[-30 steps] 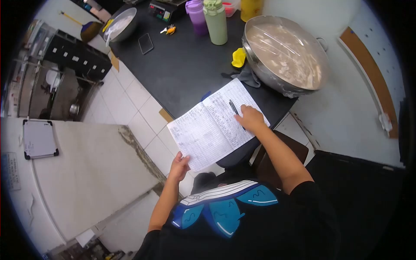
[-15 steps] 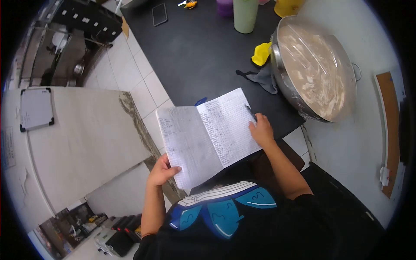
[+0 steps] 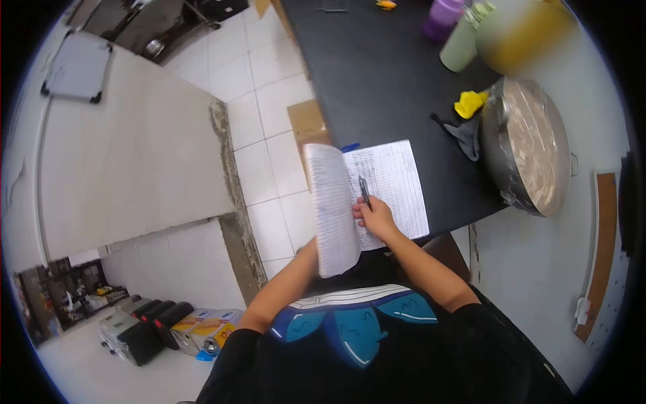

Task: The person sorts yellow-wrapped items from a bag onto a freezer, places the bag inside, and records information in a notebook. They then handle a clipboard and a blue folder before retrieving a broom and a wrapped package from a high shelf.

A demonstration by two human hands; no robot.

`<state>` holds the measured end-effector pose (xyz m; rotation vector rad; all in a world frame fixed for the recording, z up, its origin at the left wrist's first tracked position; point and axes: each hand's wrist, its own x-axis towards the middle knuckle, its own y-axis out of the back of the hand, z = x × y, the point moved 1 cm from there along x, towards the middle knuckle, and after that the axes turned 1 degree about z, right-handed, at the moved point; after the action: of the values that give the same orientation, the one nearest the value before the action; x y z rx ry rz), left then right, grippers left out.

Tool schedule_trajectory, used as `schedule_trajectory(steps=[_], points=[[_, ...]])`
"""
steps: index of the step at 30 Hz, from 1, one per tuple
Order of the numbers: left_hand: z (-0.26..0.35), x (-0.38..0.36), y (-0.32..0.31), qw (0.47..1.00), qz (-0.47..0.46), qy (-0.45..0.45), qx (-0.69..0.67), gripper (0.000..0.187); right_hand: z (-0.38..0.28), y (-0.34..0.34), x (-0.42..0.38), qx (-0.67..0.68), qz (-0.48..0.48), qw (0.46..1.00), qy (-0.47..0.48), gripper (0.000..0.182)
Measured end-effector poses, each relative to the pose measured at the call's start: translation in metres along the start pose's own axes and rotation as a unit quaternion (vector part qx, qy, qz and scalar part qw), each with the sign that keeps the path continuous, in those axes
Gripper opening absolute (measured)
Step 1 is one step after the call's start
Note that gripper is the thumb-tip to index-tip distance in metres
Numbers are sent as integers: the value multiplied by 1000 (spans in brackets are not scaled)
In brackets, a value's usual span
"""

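An open notebook (image 3: 400, 168) with handwritten lines lies at the near end of the dark table, its left part tilted up. My left forearm (image 3: 286, 286) reaches behind that raised part, which hides my left hand and its fingers. Over the right page, close to the fold, my right hand (image 3: 375, 219) is closed around a dark pen (image 3: 364, 188). The pen points away from me, toward the written lines. A bit of blue (image 3: 350, 147) shows at the notebook's far edge.
On the dark table (image 3: 377, 81) stand a large metal bowl (image 3: 494, 145) of pale brown stuff under clear film, a green tumbler (image 3: 459, 50) and a purple bottle (image 3: 442, 17). A yellow thing (image 3: 470, 104) and a grey cloth (image 3: 465, 138) lie beside the bowl. A cardboard box (image 3: 307, 121) sits left.
The view has shifted left. My right hand has moved with the pen from the notebook's right edge to near the fold. The left part has tilted up, hiding my left hand.
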<state>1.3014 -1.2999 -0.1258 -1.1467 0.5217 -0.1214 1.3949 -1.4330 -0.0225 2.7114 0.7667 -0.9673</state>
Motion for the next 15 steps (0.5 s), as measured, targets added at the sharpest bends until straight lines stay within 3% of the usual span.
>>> schedule_trajectory(steps=[1,2,3,4,6,10,15], points=[[4,-9,-5,1000,14,-15,1,47,4,-13,0,13,-6,1000,-3,20],[13,-36,-42,989,115,-33,85,47,13,-27,0,27,-25,999,-20,22],[23,-62,-71,961,214,-53,166,46,-9,-46,-20,-59,-38,997,-22,22],[34,-89,-75,971,212,-32,108,45,28,-64,-3,-13,-92,995,45,23],[39,-133,-36,971,191,-94,112,45,75,-106,6,69,-204,969,118,23],[49,-230,24,975,172,-137,34,51,69,-216,-37,84,-324,942,-1,23],[57,-368,78,943,213,-254,-27,59,68,-359,-60,-11,-458,881,-115,23]])
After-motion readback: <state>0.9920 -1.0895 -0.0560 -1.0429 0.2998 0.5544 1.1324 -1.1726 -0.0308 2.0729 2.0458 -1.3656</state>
